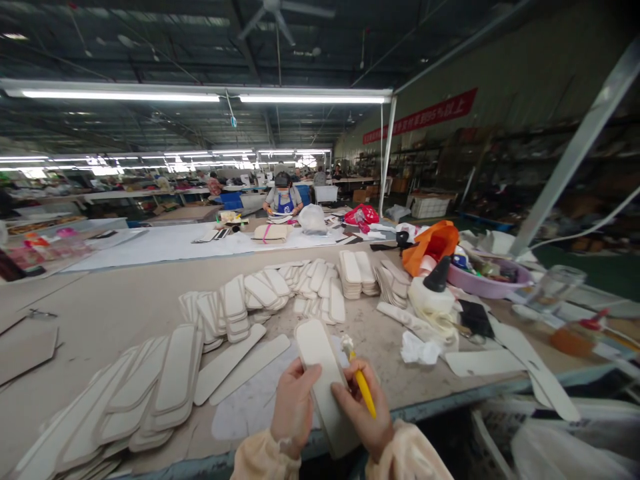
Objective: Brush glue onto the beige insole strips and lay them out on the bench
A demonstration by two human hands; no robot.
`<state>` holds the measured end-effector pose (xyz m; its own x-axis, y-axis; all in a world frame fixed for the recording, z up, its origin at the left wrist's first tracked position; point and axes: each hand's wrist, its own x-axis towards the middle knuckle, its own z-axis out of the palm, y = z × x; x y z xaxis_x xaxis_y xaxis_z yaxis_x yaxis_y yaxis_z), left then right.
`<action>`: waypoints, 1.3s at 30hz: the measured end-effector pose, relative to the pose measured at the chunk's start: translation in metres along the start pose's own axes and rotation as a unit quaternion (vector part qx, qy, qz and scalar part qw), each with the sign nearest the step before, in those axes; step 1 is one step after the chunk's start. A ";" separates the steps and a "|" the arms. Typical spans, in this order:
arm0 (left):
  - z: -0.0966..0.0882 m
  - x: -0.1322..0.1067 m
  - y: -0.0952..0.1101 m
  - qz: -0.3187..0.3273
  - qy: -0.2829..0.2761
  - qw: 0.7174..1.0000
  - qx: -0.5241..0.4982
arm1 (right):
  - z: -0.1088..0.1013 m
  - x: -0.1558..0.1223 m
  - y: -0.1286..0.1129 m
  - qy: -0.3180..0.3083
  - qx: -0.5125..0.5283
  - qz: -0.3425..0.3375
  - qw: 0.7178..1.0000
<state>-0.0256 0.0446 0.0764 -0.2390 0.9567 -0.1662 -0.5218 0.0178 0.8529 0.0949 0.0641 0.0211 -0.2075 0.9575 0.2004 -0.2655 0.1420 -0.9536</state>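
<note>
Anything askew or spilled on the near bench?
Mildly odd: a long off-white strip at right juts past the front edge of the brownish-grey workbench, and a crumpled white wad lies loose on top. No obvious spill.

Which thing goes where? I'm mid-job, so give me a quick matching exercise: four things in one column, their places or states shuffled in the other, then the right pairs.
Things
1. Yellow-handled tool
2. Long pale piece
3. Purple basin
4. Person in a blue apron

Places or states
A. On the far side of the white-covered table
B. Gripped by both the left hand and the right hand
C. Beside the orange bag, with mixed items inside
D. Held in the right hand only

Pairs: 1-D, 2-B, 3-C, 4-A
</note>
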 end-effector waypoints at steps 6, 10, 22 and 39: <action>0.000 0.000 0.000 0.006 0.004 1.000 -0.022 | 0.003 0.000 0.005 0.013 0.000 -0.002 1.000; -0.001 0.001 0.002 0.002 0.000 0.999 -0.040 | 0.004 0.000 0.005 0.035 -0.002 -0.011 0.999; -0.033 0.040 0.016 -0.013 0.101 0.991 -0.091 | -0.016 -0.014 -0.002 0.040 0.026 0.052 0.998; -0.030 0.037 0.006 0.042 0.100 0.992 -0.067 | -0.023 -0.018 0.016 -0.018 -0.005 0.071 0.997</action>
<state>-0.0626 0.0715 0.0604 -0.4361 0.8765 -0.2036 -0.5943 -0.1107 0.7966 0.1157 0.0551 -0.0026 -0.2756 0.9587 0.0699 -0.2210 0.0076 -0.9752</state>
